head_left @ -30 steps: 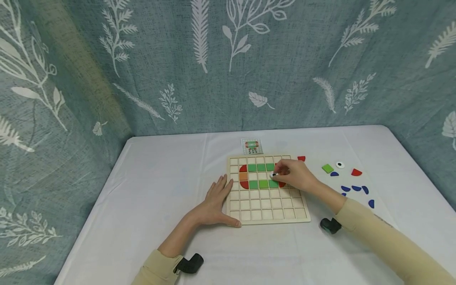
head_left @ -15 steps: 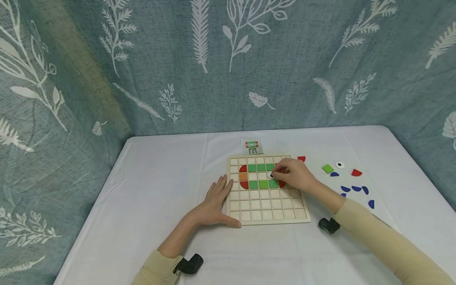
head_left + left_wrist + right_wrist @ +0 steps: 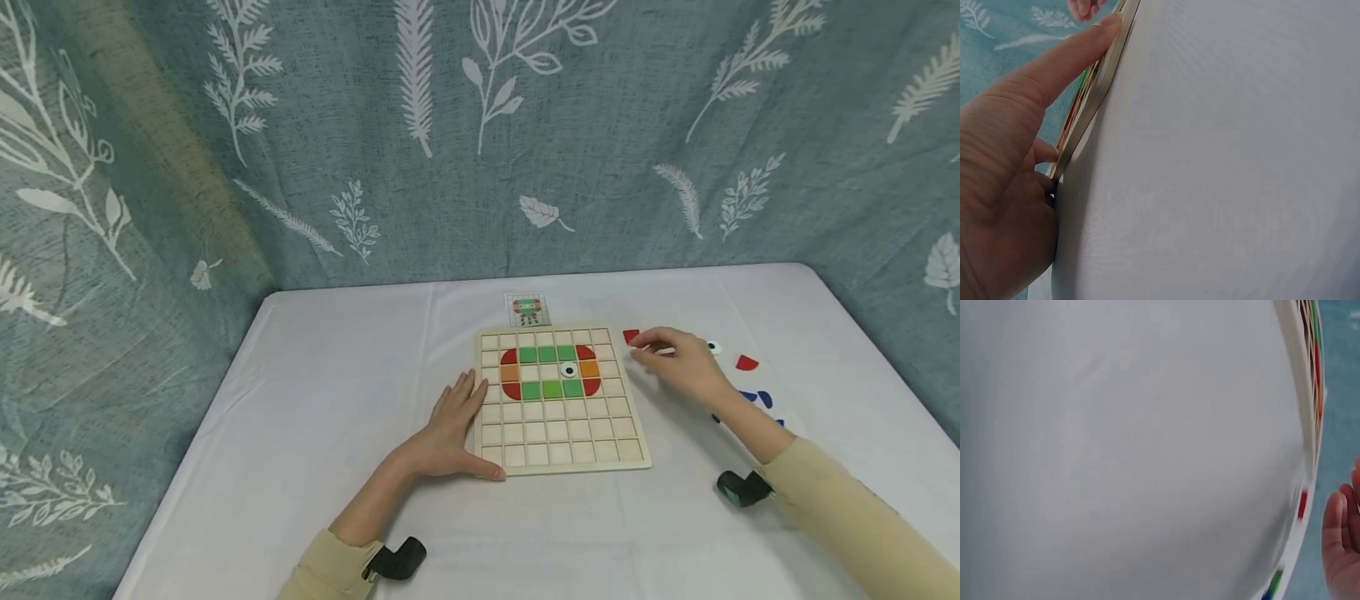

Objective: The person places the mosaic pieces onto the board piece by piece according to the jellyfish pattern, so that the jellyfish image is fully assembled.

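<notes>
My left hand (image 3: 444, 440) rests spread along the left edge of a wooden grid board (image 3: 558, 432), its thumb at the near corner; the left wrist view shows the thumb against the board's edge (image 3: 1090, 103). On the board, green squares (image 3: 552, 389), orange squares (image 3: 588, 369) and red quarter-circle pieces (image 3: 511, 389) form a rounded frame. Within it, at the right, lies a white disc with a black dot (image 3: 569, 370). My right hand (image 3: 681, 364) is right of the board with fingers loosely bent, fingertips beside a loose red piece (image 3: 630, 335); nothing shows between them.
Behind the board lies a small pattern card (image 3: 527, 310). Partly hidden by the right hand and forearm are a second dotted disc (image 3: 714, 347) and blue half-round pieces (image 3: 765, 399); another red piece (image 3: 747, 362) lies nearby. A leaf-print curtain (image 3: 450, 200) hangs behind the table.
My right hand has let go of the white dotted disc in its board cell and moved right, off the board to the loose pieces. The left hand stays on the board's edge.
</notes>
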Available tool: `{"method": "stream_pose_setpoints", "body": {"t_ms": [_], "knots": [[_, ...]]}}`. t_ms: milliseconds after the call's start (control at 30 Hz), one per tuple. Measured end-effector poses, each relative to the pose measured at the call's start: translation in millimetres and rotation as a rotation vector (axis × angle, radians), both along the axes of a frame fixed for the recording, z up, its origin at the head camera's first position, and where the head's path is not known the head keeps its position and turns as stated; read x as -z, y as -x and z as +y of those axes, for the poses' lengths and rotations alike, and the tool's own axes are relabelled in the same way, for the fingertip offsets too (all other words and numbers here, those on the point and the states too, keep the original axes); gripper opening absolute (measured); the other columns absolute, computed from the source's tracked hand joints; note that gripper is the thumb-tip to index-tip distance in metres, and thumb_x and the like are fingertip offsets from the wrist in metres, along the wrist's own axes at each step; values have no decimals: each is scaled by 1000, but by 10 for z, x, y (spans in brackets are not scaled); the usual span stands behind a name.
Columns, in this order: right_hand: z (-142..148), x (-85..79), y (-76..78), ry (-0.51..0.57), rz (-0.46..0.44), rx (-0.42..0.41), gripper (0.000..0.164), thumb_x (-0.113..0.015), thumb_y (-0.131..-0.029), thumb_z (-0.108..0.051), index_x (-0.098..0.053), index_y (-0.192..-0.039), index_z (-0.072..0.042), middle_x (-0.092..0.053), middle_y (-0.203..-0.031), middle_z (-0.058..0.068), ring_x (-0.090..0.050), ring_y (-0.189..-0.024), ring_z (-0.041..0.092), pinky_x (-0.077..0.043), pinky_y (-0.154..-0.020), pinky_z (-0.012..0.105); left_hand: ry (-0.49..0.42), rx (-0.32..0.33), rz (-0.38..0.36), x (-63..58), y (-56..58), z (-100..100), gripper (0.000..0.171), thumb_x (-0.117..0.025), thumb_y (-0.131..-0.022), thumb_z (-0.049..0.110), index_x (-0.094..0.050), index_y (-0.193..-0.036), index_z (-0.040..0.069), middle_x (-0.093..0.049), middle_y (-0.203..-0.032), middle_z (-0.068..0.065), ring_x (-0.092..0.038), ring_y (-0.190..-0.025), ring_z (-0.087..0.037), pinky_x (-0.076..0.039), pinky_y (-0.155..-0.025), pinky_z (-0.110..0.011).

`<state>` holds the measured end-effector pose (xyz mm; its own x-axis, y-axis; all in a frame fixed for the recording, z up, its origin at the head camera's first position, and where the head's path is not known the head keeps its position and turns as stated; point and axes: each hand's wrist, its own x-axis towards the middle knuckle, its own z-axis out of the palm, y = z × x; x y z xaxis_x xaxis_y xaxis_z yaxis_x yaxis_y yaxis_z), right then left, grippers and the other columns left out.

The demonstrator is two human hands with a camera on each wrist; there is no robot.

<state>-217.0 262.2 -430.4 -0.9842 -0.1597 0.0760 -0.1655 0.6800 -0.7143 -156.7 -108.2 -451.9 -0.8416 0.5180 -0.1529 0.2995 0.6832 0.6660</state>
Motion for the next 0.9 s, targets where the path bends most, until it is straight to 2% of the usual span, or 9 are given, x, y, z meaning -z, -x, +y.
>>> {"method": "stream_pose_setpoints", "body": {"t_ms": [167,333,500,700,900], "knots": [[325,-14,-48,-47,11,61,30,-62,-97,-27,-67,-117,-6,-66,-109,15,-60,-104,33,-51,-77,39,-5,-2,4,-6,-7,-1,128,-88,-65,48,-9,-156,3,7,-162,-16,11,-148,-25,4,-118,-45],[574,-42,-90,-62,8,99,34,-60,-98,-23,-61,-124,-1,-61,-118,23,-55,-111,41,-51,-84,51,-6,2,5,1,-4,-4,128,-87,-66,48,-9,-156,4,7,-162,-16,11,-148,-25,4,-118,-45],[774,-16,-78,-91,13,114,36,-57,-97,-10,-55,-130,4,-53,-126,30,-50,-116,48,-49,-88,59,-8,3,9,9,-4,-7,128,-87,-66,48,-9,-156,3,7,-162,-16,11,-148,-25,4,-118,-46],[880,52,-22,-154,-15,140,40,-58,-95,-11,-52,-132,5,-50,-127,31,-48,-116,50,-49,-85,59,0,0,5,-5,-10,4,128,-87,-66,49,-8,-156,3,8,-162,-15,12,-148,-24,5,-118,-45],[843,73,23,-196,6,142,38,-63,-94,-14,-56,-126,6,-56,-117,29,-52,-107,44,-49,-83,55,3,-4,3,-5,-14,7,128,-87,-66,48,-8,-156,4,7,-162,-15,12,-148,-24,5,-118,-44]]}}
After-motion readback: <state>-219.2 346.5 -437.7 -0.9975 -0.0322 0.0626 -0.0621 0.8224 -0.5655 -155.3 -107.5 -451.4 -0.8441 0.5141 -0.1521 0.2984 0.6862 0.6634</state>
